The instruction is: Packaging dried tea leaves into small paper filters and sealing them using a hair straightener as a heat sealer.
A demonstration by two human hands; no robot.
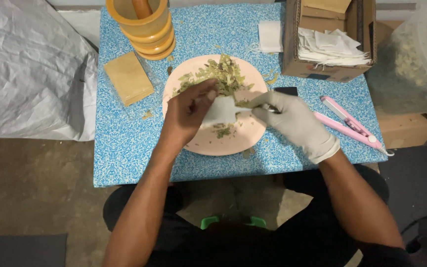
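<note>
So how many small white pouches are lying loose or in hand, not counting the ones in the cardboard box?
2: one small white pouch held in the left hand over the pink plate, another lying on the blue table beside the box. Others may be hidden.

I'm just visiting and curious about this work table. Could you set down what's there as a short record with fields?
Left hand: bare left hand holds a small white bag over the pink plate.
Right hand: gloved right hand pinches dried leaves at the bag's edge.
Plate: pile of dried green leaves on its far side.
Table: blue patterned table.
Left of plate: wooden block; stacked yellow mortar behind it.
Right of plate: pink heat sealer.
Far right: cardboard box with white bags.
</note>
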